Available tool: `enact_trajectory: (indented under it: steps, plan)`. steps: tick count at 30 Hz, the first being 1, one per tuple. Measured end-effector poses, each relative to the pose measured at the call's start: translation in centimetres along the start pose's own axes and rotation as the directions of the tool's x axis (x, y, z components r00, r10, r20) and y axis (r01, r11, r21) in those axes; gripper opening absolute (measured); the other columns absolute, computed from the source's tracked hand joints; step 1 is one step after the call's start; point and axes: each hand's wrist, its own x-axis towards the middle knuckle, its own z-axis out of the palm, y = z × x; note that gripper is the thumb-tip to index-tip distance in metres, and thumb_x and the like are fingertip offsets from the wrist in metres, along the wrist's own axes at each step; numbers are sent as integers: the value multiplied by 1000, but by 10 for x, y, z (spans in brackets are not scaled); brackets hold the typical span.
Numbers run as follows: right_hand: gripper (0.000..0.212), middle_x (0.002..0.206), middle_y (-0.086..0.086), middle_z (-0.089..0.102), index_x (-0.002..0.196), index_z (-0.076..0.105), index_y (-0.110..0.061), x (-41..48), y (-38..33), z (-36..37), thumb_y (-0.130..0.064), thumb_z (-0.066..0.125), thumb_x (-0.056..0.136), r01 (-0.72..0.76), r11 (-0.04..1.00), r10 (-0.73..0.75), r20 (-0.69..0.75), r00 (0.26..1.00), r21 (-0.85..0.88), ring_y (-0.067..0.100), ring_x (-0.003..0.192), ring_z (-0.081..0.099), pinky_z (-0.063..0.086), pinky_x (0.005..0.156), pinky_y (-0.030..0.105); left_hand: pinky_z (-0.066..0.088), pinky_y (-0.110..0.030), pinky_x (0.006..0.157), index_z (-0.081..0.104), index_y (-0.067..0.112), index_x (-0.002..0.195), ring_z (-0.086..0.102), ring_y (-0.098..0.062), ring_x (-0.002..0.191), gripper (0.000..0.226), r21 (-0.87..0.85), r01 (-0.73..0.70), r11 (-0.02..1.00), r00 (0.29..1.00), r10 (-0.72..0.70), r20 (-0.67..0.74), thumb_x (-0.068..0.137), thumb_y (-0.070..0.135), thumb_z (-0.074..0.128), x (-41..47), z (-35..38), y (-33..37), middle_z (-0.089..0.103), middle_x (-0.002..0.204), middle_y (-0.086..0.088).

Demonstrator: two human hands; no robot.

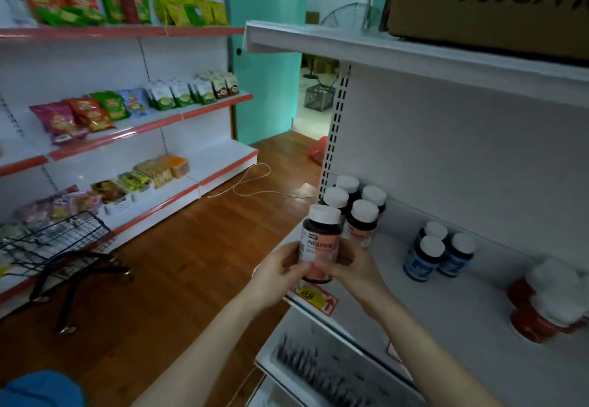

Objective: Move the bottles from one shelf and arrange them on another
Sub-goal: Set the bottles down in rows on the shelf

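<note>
The pink-labelled bottle (318, 244) is best kept upright and set down on the shelf (414, 298) just in front of the four matching bottles (360, 212). The label should be turned outward, and the bottle released only once its base is seated flat. It is gripped low on its body by the left hand (280, 274) and right hand (353, 271), with fingers curled round both sides, at the shelf's near left edge. Blue-labelled bottles (436, 253) stand further right, with blurred red containers (541, 307) beyond.
</note>
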Motion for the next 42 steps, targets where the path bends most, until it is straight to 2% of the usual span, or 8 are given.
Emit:
enact_trajectory:
  steps: [6,12,14,17,20,23,36,42]
  plan:
    - [37,102,-5,67,106,58,-16,27,18,3,-13,75,73,-5,1000,2,-79,997,-30,-4,90,64,51,69,8,42,2,79,43,15,131,50,-2,111,44,50,17,999,993,-23,115,88,17,55,44,-6,-25,52,119,10]
    - [41,103,-10,65,106,55,-22,39,35,18,-29,77,72,-13,997,2,-143,990,-77,1,99,63,53,79,17,44,-34,103,42,22,131,52,-10,120,44,55,43,998,972,-54,228,89,24,54,66,-9,-52,54,130,2]
    - [53,108,-9,64,113,52,-18,40,42,24,-38,77,70,-43,997,31,-183,983,-63,0,100,62,53,83,22,46,-28,99,43,25,129,53,-7,117,42,68,48,997,964,-64,257,89,26,54,71,-9,-59,55,127,6]
    - [44,101,-25,53,106,45,-25,40,43,30,-20,74,75,-60,997,47,-240,970,-48,-23,89,54,44,74,3,41,-2,82,43,27,129,50,4,110,40,97,-18,995,959,-11,285,90,24,53,78,-11,-66,53,121,15]
    - [46,102,-26,49,108,40,-28,43,45,34,-17,73,76,-47,997,30,-273,962,-58,-16,90,52,43,73,0,36,8,74,40,27,131,44,7,109,42,95,-44,995,953,14,302,91,22,52,85,-14,-69,47,118,21]
    - [51,111,-19,53,114,42,-30,48,45,36,-22,74,75,-63,997,48,-302,952,-40,0,105,54,46,85,10,36,8,73,39,26,132,44,4,111,43,70,-49,996,950,25,310,91,20,51,91,-13,-72,46,118,21]
    - [61,113,-25,51,119,38,-35,54,43,44,-24,76,72,-56,997,35,-358,933,-49,-1,111,52,42,87,6,43,-7,83,40,28,131,51,0,112,42,9,-36,999,920,29,392,91,18,50,105,-18,-83,53,117,19]
    - [59,109,-31,51,115,41,-38,59,40,45,-22,77,72,-67,996,39,-376,926,-61,-18,99,50,42,83,2,36,7,73,36,22,135,44,2,112,46,81,-109,991,917,69,392,91,16,50,112,-20,-81,46,120,18]
